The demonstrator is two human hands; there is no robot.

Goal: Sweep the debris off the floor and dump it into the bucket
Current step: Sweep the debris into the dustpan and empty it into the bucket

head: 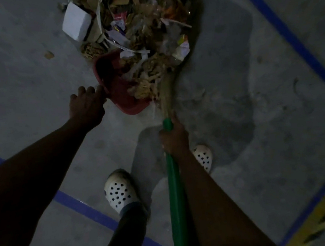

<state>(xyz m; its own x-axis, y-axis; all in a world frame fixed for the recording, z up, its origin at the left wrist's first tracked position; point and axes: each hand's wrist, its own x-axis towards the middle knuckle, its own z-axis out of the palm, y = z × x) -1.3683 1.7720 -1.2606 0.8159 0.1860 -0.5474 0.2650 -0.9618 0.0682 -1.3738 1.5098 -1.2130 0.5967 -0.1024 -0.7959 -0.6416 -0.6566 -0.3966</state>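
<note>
Debris (pixel 141 31) against broom (pixel 166 91), white box (pixel 76 22) alongside

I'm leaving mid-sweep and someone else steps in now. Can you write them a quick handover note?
Left hand holds the rim of the red bucket, tipped on its side on the floor.
Right hand grips the green broom, bristles against the debris pile at the bucket's mouth.
Done: some debris is already inside.
To do: most of the pile, a white box and one loose scrap to the left.
</note>
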